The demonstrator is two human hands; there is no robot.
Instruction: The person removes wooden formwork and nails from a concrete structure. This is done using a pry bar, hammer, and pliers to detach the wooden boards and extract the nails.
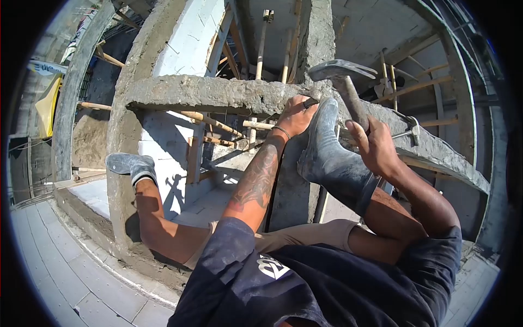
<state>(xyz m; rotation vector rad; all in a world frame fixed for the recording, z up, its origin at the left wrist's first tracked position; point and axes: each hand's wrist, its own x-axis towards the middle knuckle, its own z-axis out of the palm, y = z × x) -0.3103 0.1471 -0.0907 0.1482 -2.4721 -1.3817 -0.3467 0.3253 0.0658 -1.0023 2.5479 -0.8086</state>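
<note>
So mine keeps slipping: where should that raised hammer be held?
Take the hammer low on its handle, from beneath, as the right hand does: its head points up above the concrete beam, lower shaft nearest the body, away from the left hand pinching a short rod.

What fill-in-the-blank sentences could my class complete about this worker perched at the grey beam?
1. The right hand grips the handle of a dusty, steel-headed claw ____.
2. The left hand, on a tattooed forearm, holds a thin dark metal piece against the rough grey ____ beam.
3. Between the two hands, a mud-caked grey rubber ____ is braced against that beam.

Missing words: hammer; concrete; boot.
</note>
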